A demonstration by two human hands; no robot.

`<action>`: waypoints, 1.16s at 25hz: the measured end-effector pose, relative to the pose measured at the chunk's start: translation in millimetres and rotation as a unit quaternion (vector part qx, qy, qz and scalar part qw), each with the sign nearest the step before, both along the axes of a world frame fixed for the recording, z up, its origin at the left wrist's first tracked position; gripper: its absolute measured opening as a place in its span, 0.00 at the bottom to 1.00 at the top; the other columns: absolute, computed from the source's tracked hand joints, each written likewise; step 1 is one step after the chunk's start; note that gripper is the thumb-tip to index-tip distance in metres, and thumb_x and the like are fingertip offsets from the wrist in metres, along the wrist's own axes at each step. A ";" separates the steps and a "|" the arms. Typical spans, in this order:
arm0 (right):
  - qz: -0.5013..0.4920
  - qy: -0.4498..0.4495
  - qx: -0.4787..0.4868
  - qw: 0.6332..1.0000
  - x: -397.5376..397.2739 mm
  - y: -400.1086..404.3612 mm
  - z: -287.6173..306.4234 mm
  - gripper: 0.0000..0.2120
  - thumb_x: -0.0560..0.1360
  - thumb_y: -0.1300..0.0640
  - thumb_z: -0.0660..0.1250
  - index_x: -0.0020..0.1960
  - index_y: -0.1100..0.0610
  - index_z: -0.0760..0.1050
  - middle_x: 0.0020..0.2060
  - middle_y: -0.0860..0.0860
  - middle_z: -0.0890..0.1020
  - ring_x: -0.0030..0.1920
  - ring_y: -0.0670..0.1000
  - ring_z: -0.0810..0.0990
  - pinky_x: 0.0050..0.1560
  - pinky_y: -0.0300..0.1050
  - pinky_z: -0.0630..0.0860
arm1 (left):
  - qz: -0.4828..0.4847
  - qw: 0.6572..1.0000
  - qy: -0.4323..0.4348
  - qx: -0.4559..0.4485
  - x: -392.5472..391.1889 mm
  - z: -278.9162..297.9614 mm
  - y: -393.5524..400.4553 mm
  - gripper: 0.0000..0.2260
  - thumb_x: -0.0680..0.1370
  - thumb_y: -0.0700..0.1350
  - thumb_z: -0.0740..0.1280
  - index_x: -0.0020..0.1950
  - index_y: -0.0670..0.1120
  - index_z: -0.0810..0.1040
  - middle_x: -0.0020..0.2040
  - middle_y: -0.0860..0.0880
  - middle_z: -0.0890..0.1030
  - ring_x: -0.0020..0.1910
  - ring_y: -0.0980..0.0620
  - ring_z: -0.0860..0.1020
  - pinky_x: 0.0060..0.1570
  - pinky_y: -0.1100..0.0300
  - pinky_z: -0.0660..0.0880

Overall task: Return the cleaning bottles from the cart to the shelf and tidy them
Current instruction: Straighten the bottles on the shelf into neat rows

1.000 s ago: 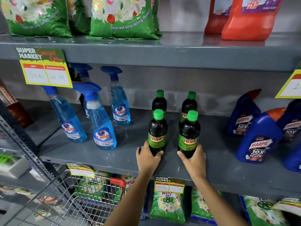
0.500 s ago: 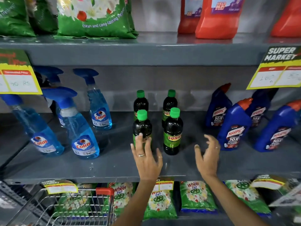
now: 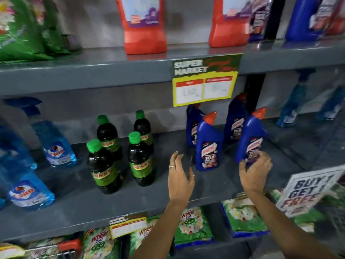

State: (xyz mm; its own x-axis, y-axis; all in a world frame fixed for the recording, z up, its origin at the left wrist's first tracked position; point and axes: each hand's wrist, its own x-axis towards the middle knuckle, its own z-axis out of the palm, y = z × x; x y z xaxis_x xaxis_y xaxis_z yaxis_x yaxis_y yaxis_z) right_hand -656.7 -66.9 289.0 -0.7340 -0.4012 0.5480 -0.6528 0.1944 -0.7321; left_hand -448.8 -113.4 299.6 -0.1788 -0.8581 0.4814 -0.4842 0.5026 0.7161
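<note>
Four dark bottles with green caps [image 3: 139, 157] are standing on the middle shelf [image 3: 78, 208], beside four blue bottles with orange caps [image 3: 209, 144]. Two red jugs [image 3: 144, 32] are sitting on the shelf above, and two hands [image 3: 180, 176] are showing.

Four dark green-capped bottles [image 3: 141, 159] stand upright in a two-by-two block on the shelf [image 3: 74, 202]. Right of them stand four blue, orange-tipped bottles [image 3: 209, 144]; my right hand [image 3: 255, 174] touches the front right one [image 3: 250, 139].

Soft, even light is falling from above. Motion blur is smearing the frame, worst at the bowing edges.
</note>
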 end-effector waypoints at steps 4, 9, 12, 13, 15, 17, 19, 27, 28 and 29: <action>0.034 -0.057 -0.002 0.998 -35.3 -6.7 -0.3 0.34 0.61 0.65 0.73 0.62 0.69 0.61 0.59 0.69 0.69 0.60 0.68 0.67 0.61 0.56 0.62 | -0.005 0.996 0.053 0.075 -50.4 -0.5 6.0 0.30 0.72 0.41 0.70 0.70 0.41 0.59 0.72 0.43 0.62 0.69 0.45 0.63 0.66 0.54 0.66; 0.131 -0.132 0.022 0.982 -49.3 -18.7 -12.9 0.51 0.60 0.59 0.78 0.71 0.61 0.49 0.68 0.64 0.63 0.67 0.62 0.64 0.68 0.56 0.65 | 0.038 0.983 0.116 0.139 -91.9 -8.5 2.4 0.41 0.67 0.40 0.75 0.72 0.42 0.52 0.70 0.41 0.63 0.68 0.44 0.65 0.66 0.56 0.65; 0.138 -0.160 0.042 0.976 -53.3 -21.5 -17.5 0.55 0.58 0.56 0.79 0.72 0.55 0.46 0.68 0.62 0.65 0.66 0.61 0.66 0.66 0.57 0.68 | 0.082 0.974 0.142 0.158 -112.9 -12.3 -5.3 0.49 0.63 0.41 0.77 0.73 0.42 0.48 0.70 0.39 0.62 0.68 0.42 0.65 0.69 0.48 0.66; 0.136 -0.160 0.046 0.977 -53.7 -21.6 -18.2 0.55 0.57 0.56 0.79 0.72 0.54 0.46 0.68 0.61 0.66 0.66 0.61 0.67 0.65 0.57 0.68 | 0.102 0.969 0.153 0.165 -119.7 -12.8 -7.9 0.51 0.62 0.42 0.78 0.73 0.42 0.47 0.70 0.38 0.62 0.68 0.41 0.65 0.69 0.46 0.66; 0.133 -0.157 0.051 0.977 -55.2 -22.4 -18.5 0.56 0.57 0.57 0.79 0.72 0.55 0.45 0.67 0.62 0.66 0.65 0.62 0.67 0.64 0.56 0.69 | 0.147 0.959 0.172 0.169 -133.0 -13.7 -11.6 0.55 0.59 0.43 0.80 0.73 0.42 0.45 0.70 0.37 0.61 0.68 0.39 0.63 0.70 0.45 0.64; 0.131 -0.157 0.059 0.977 -55.8 -23.4 -19.7 0.56 0.57 0.57 0.79 0.72 0.55 0.45 0.67 0.62 0.66 0.65 0.62 0.67 0.63 0.56 0.69 | 0.183 0.953 0.177 0.167 -142.1 -15.5 -13.9 0.56 0.58 0.43 0.80 0.73 0.42 0.45 0.70 0.36 0.60 0.68 0.38 0.62 0.69 0.46 0.64; 0.132 -0.159 0.064 0.976 -55.6 -23.6 -19.3 0.56 0.57 0.57 0.79 0.73 0.55 0.44 0.67 0.61 0.66 0.64 0.61 0.67 0.62 0.56 0.70 | 0.204 0.948 0.174 0.169 -146.3 -16.6 -15.4 0.56 0.58 0.42 0.80 0.73 0.43 0.44 0.68 0.36 0.61 0.64 0.37 0.65 0.66 0.45 0.65; 0.138 -0.171 0.039 0.975 -55.6 -20.3 -15.1 0.55 0.57 0.62 0.77 0.73 0.56 0.45 0.65 0.64 0.67 0.61 0.59 0.70 0.59 0.48 0.71 | 0.214 0.953 0.143 0.157 -151.3 -19.9 0.4 0.56 0.59 0.43 0.79 0.73 0.41 0.42 0.64 0.35 0.64 0.59 0.37 0.67 0.62 0.46 0.68; 0.137 -0.170 0.041 0.975 -55.3 -20.1 -14.9 0.55 0.57 0.63 0.77 0.73 0.56 0.44 0.65 0.64 0.67 0.61 0.59 0.70 0.59 0.48 0.71 | 0.212 0.954 0.143 0.157 -151.5 -20.4 1.6 0.56 0.59 0.43 0.79 0.73 0.41 0.42 0.64 0.35 0.64 0.59 0.37 0.67 0.62 0.46 0.68; 0.137 -0.170 0.044 0.975 -55.1 -19.7 -14.5 0.55 0.57 0.63 0.77 0.73 0.57 0.44 0.66 0.64 0.66 0.62 0.60 0.70 0.60 0.51 0.71 | 0.209 0.955 0.144 0.157 -151.5 -20.4 1.9 0.56 0.59 0.43 0.79 0.73 0.41 0.42 0.64 0.35 0.64 0.59 0.37 0.67 0.62 0.45 0.68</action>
